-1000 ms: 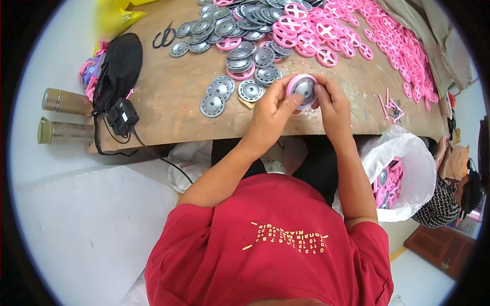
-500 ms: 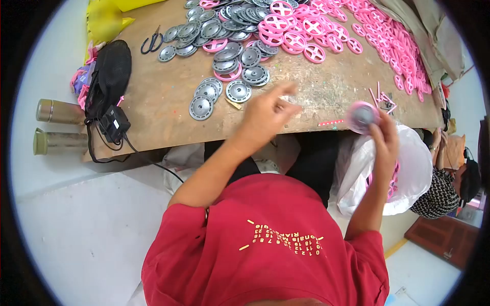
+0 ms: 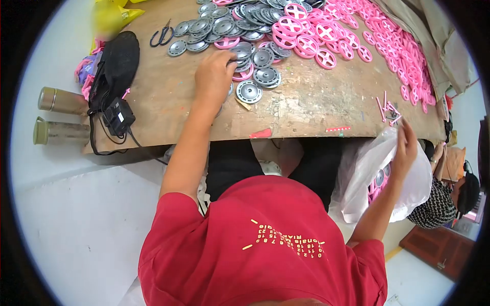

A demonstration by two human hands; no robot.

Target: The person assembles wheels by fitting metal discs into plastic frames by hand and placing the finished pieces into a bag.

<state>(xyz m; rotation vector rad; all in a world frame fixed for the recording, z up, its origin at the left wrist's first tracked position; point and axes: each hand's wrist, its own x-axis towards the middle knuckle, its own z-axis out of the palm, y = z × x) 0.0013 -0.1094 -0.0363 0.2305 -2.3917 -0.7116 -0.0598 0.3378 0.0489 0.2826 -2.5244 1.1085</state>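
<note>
My left hand (image 3: 214,76) reaches into the near edge of a pile of grey discs (image 3: 250,92), its bent fingers and thumb apart at a disc. Whether it grips that disc cannot be made out. Over a white plastic bag (image 3: 357,176), my right hand (image 3: 406,148) is open and holds nothing, with its fingers stretched toward some thin pink sticks (image 3: 384,108). Inside the bag lie pink wheels (image 3: 376,191), at least one with a grey disc in it.
Pink spoked wheels (image 3: 325,58) are heaped along the back and right of the table (image 3: 173,97). Scissors (image 3: 162,34), a black bag (image 3: 120,61), a power adapter (image 3: 118,118) and two bottles (image 3: 61,130) are at the left. Another person (image 3: 439,204) sits at the right.
My right hand has let go of the pink wheel with a grey disc and moved to the right. My left hand has gone left and farther back, to the grey discs.
</note>
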